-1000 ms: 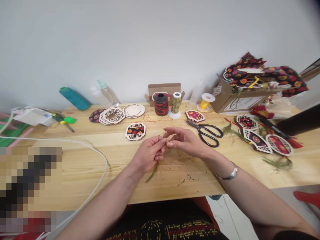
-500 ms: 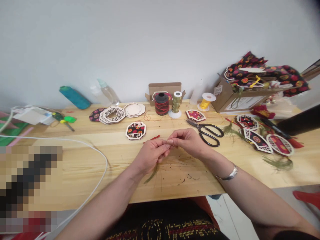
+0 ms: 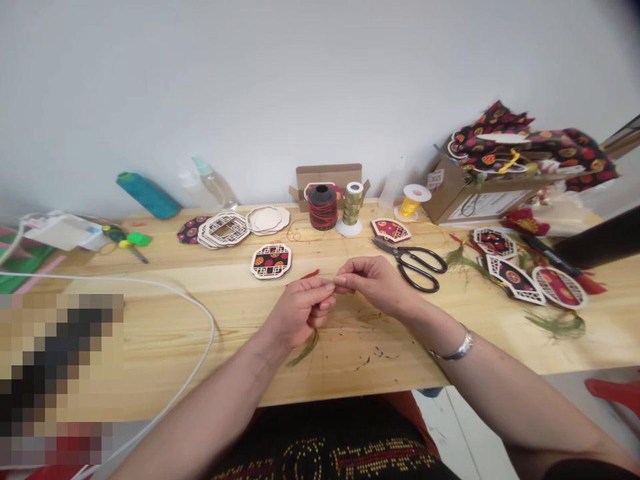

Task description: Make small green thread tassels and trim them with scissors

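Two hands are meeting over the middle of the worktop (image 3: 175, 333), nearer its front edge than its back one. I am pressing thumb and forefinger together on my left hand (image 3: 299, 310), and an olive tassel (image 3: 305, 349) is hanging from its underside, strands slanting towards the front edge. With my right hand (image 3: 373, 283) I am pinching right beside those fingertips; what lies between them is too small to tell. I seem to be doing fine work at the tassel's upper end, and I judge the next move calls for a steady left pinch and small, exact tugs from the right. Just beyond my left knuckles a red tuft (image 3: 310, 274) is lying. Farther out, black-handled scissors (image 3: 418, 260) are resting to the right. By the back edge, a small open carton (image 3: 327, 173) is holding a patterned piece, partly hidden by a dark spool wound with red cord (image 3: 323, 208); gold (image 3: 351, 212) and yellow (image 3: 410, 209) spools are standing near. Towards the back right corner, a cardboard box (image 3: 490, 200) is brimming with patterned cloth (image 3: 567, 153), pale-rimmed pieces and a yellow cord. Left of centre, a clear spray bottle (image 3: 220, 190) is standing; I cannot tell its fill.
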The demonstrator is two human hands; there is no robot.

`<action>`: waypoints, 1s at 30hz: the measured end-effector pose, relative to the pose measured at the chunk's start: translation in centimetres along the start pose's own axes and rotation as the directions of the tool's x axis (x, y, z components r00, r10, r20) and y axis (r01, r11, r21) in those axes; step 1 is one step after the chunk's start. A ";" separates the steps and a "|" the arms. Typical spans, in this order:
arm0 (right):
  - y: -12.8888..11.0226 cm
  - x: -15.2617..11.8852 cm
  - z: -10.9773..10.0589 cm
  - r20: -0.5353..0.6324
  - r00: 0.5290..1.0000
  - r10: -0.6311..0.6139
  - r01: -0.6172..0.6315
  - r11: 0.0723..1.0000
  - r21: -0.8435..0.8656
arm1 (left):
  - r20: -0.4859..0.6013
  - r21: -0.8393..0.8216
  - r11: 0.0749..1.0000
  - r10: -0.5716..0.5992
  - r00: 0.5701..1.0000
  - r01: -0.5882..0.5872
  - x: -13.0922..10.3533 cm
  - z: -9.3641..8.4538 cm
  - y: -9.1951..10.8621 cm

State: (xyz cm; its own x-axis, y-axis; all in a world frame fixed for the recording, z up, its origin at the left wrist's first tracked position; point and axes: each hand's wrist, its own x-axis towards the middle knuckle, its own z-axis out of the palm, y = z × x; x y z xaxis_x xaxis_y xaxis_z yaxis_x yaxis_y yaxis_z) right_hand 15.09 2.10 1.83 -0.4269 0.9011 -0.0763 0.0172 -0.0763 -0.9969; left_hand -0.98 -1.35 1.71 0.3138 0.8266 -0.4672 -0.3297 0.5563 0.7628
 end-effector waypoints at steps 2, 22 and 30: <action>0.1 0.0 0.1 0.008 1.000 -0.008 0.008 1.000 -0.003 | -0.005 0.013 1.000 -0.001 1.000 0.001 0.0 0.0 0.0; -1.1 -2.8 -8.1 -0.219 0.975 -0.029 -0.221 -0.137 -0.966 | -0.256 0.082 0.989 0.144 0.956 -0.127 0.7 -0.3 0.1; -1.5 -2.3 -8.0 -0.265 0.962 0.062 -0.257 -0.119 -0.959 | -0.248 0.050 0.986 0.164 0.955 -0.157 0.6 -0.3 0.2</action>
State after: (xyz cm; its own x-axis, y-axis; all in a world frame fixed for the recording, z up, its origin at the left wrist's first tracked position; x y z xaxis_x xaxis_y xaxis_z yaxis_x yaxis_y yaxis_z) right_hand 23.29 3.56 3.38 -0.1700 0.9754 -0.1400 0.9747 0.1874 0.1222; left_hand -1.12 -0.69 1.46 0.0247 0.9018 -0.4314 -0.3297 0.4147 0.8481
